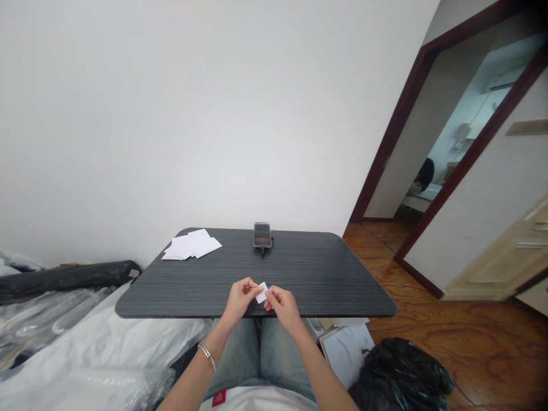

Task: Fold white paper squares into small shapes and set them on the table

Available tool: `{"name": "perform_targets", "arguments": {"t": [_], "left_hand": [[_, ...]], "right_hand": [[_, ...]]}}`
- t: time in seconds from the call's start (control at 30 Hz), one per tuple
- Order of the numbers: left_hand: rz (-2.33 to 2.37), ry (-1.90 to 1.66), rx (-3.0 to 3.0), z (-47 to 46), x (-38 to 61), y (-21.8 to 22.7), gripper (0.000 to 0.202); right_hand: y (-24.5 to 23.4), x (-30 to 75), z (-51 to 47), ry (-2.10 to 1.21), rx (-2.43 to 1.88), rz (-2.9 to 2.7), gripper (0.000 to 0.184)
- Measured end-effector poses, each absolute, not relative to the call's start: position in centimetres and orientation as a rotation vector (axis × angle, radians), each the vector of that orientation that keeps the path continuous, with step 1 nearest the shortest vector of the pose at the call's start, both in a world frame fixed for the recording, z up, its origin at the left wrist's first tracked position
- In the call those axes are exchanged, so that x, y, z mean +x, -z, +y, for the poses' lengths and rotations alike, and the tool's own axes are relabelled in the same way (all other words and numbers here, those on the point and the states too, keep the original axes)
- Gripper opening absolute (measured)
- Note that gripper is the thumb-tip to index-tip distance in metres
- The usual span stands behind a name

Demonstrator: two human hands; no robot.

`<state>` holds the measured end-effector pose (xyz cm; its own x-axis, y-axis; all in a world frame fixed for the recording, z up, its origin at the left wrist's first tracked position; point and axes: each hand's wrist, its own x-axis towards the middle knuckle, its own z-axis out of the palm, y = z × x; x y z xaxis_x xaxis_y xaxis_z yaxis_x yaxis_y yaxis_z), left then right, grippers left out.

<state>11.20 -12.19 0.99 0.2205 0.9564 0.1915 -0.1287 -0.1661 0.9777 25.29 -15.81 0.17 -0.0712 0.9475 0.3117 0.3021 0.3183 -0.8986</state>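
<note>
Fingers (252,287) of both hands are closed in a light pinch on a small white rectangular paper slip (262,293), the left hand (240,298) holding one short edge and the right hand (282,307) the other, while their remaining fingers curl loosely inward. The slip stands slightly tilted between the hands, just above the near edge of a dark grey wood-grain tabletop (308,274) with rounded corners. It looks very light, thin and soft, likely to bend or crease under hard pressure, so the margins between fingertip pads seem the safest places to hold it. A slim silver bracelet (206,355) circles the left wrist. At eleven o'clock from the hands, a loose pile of white paper slips (191,245) lies near the table's far corner. At twelve o'clock, a gold-edged smartphone (262,235) with a blurred screen lies near the far edge, a short black cable (263,250) at its end. At four o'clock, a crumpled black plastic bag (400,377) sits on the orange-brown wood floor (471,354). At nine o'clock, clear bubble wrap (47,334) and a black roll (64,281) lie beside the table, and a dark-framed doorway (396,131) opens at one o'clock.
</note>
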Motion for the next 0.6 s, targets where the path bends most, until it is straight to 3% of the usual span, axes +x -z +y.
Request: {"name": "perform_targets", "arguments": {"t": [0.6], "left_hand": [[0.835, -1.169, 1.349, -12.51, 11.02, -1.48, 0.024]], "right_hand": [[0.1, 25.74, -15.29, -1.052, -1.006, -1.385, 0.032]]}}
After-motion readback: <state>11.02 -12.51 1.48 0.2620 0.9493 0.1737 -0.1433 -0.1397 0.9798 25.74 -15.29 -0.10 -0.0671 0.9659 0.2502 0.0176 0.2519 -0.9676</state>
